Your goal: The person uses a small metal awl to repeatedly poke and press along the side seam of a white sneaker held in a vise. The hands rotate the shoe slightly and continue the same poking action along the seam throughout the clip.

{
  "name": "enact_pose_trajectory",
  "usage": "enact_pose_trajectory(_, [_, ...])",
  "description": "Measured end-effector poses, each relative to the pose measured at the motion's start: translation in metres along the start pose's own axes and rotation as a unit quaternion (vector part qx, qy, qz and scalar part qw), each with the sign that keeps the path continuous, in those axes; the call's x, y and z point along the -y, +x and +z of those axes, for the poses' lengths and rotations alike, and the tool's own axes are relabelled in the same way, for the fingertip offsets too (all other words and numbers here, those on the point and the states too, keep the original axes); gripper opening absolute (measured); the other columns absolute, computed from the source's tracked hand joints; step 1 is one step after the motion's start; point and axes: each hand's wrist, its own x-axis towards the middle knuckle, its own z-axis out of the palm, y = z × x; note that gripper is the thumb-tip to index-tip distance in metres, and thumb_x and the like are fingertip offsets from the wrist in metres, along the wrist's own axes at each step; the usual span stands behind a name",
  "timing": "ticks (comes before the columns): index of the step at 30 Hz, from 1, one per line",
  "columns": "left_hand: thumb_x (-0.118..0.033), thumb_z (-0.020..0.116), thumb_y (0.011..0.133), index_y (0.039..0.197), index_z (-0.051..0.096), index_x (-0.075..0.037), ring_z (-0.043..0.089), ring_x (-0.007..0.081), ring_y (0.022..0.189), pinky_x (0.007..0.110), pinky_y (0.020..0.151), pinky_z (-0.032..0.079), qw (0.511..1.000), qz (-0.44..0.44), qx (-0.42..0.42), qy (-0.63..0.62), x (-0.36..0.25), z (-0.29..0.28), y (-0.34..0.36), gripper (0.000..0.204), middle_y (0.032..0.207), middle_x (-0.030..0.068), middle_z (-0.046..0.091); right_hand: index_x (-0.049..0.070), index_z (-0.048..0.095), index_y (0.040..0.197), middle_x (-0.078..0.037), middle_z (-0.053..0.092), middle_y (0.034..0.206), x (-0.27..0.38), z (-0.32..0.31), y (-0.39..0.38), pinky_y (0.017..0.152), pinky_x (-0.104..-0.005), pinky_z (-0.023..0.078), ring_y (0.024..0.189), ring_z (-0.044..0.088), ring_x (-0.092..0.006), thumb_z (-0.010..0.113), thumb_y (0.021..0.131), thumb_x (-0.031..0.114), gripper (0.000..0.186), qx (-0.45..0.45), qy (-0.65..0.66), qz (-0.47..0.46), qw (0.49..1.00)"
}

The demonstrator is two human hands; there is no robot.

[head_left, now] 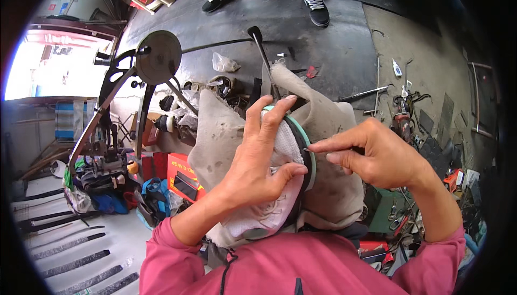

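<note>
Cluttered workshop floor | left hand grip clasps shoe | right hand grip pinches needle

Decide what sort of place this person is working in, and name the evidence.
Probably a shoe-repair stall or workshop. The left hand grips a white shoe, a hand-wheel stitching machine stands alongside, and hand tools lie scattered on the floor.

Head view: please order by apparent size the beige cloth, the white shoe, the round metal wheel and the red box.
1. beige cloth
2. white shoe, nearer the camera, so unsure
3. round metal wheel and red box look alike; the box is partly hidden.
</note>
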Motion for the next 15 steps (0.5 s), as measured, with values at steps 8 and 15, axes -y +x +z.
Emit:
enact_pose_trajectory(8, [-0.018,0.086,0.073,0.165,0.030,-0.007,0.031,0.0480,0.150,0.052,0.126,0.025,0.999,-0.030,0.007,-0.042,0.005,0.002,0.002,0.109,0.160,0.0289,0.029,0.010,0.081,0.120,-0.013,0.068,0.076,-0.014,0.012,-0.004,0.058,-0.0343,0.050,0.064,0.066,-0.0296,0.075,0.088,-0.002,0.035,-0.080,-0.263,-0.185,0.943])
enact_pose_trajectory(15, [-0.029,0.082,0.081,0.164,0.033,-0.008,0.027,0.0451,0.155,0.051,0.127,0.024,0.997,0.018,0.023,-0.066,0.013,-0.002,0.007,0.098,0.161,0.0266,0.030,0.006,0.082,0.118,-0.009,0.076,0.080,-0.045,0.005,0.013,0.060,-0.0266,0.050,0.064,0.066,-0.0105,0.079,0.089,-0.001,0.030,-0.014,0.156,-0.047,0.986])
